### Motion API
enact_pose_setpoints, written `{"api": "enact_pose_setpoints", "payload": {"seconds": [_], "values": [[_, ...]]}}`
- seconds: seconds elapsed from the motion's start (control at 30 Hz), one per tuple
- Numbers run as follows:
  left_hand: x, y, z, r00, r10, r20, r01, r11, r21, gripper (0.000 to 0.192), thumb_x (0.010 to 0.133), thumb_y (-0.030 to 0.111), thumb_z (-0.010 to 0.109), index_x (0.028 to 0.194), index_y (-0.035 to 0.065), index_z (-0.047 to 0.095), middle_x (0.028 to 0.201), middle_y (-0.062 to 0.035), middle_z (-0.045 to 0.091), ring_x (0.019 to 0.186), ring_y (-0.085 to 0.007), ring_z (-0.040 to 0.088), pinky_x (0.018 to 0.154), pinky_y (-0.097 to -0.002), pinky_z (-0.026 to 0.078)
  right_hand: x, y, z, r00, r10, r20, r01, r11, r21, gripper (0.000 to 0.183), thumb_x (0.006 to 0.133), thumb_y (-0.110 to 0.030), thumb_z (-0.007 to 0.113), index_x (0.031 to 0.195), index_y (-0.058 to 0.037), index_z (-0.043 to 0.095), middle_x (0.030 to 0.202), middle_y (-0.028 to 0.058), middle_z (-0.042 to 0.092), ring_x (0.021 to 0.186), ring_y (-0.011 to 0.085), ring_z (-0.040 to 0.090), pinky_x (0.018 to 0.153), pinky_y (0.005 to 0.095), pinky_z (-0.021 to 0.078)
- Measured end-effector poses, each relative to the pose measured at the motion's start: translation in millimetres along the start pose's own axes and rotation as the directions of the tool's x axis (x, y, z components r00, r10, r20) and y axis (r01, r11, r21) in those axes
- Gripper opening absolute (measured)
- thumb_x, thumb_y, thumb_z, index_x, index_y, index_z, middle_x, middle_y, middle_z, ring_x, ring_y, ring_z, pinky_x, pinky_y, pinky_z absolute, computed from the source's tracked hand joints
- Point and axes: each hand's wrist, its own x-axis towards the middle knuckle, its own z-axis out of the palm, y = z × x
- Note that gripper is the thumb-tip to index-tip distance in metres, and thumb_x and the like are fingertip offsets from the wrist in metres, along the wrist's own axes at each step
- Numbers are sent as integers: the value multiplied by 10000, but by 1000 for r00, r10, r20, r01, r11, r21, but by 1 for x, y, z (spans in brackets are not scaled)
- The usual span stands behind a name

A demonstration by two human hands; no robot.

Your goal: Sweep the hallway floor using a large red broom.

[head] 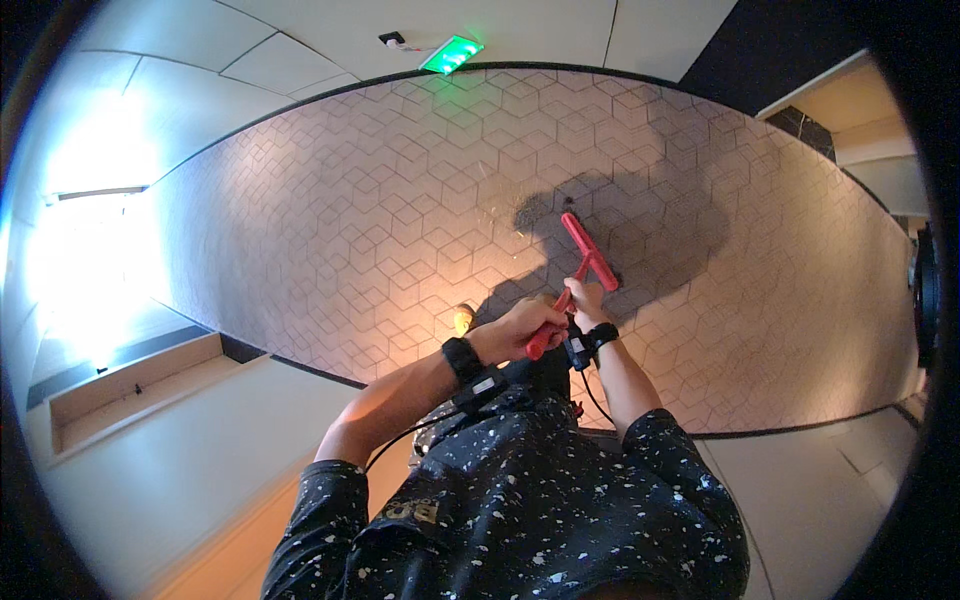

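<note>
A red T-shaped floor tool, which looks like a broom (591, 253), has its crossbar head over the patterned carpet (390, 195). My left hand (531, 328) is closed round the handle near its upper end. Closer to the head, my right hand (586, 297) grips the same handle. Pale bits of debris (519, 233) lie on the carpet to the left of the head, and a small dark clump (569, 201) is just beyond its far end. My shadow falls over and around the head. Whether the head touches the carpet cannot be told.
A lit green sign (452, 55) sits at the base of the far wall, wired to a dark wall box (391, 37). Pale panelled walls line both sides of the corridor. A yellow shoe tip (464, 319) shows below my left forearm. Cables run from the black wrist devices.
</note>
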Motion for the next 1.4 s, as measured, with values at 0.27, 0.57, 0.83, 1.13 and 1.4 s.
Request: {"api": "enact_pose_setpoints", "payload": {"seconds": [0.27, 0.57, 0.83, 1.13, 1.4], "values": [[19, -26, -85, 969, -245, 7, 238, 935, -262, 120, 885, 100, 453, 821, 0, 464, 629, -4, 452, 466, -62, 410, 393, -164, 354, 48, 104, 28, 948, 316, -42, -309, 943, 127, 104, 821, -151, 468, 787, -54, 476, 723, 98, 568, 581, 200, 560, 429, 361, 409], [-83, -27, -272, 980, -156, -124, 90, 902, -422, 65, 858, 36, 442, 876, -26, 452, 636, 14, 390, 486, -24, 357, 381, -141, 306, 32, 216, 238, 939, -60, 338, 13, 990, 140, 210, 635, -120, 595, 597, -74, 394, 525, 22, 328, 433, 179, 358, 381, 331, 299], [-164, 4, -294, 948, 132, -291, -206, 949, -239, 86, 847, 20, 448, 861, -65, 450, 720, -42, 438, 530, -54, 383, 429, -164, 316, -26, 163, 359, 957, -108, 271, 35, 965, 259, 284, 733, -107, 517, 500, -104, 356, 507, -7, 363, 427, 118, 362, 347, 330, 257], [-143, -5, -288, 998, -51, 39, 61, 945, -320, 161, 876, 70, 461, 990, -42, 434, 793, -51, 463, 553, -46, 399, 427, -136, 351, -35, 153, 293, 997, 54, -53, -40, 972, 231, 161, 756, -170, 587, 653, -97, 486, 585, 20, 491, 496, 123, 480, 386, 269, 332], [-76, -33, -291, 931, -318, 178, 364, 819, -443, 175, 885, 59, 452, 1023, -39, 410, 746, -48, 446, 535, -44, 398, 414, -128, 353, -13, 220, 220, 960, 116, -255, -79, 985, 152, 210, 752, -137, 494, 572, -84, 400, 526, 20, 366, 385, 133, 353, 298, 275, 247]]}}
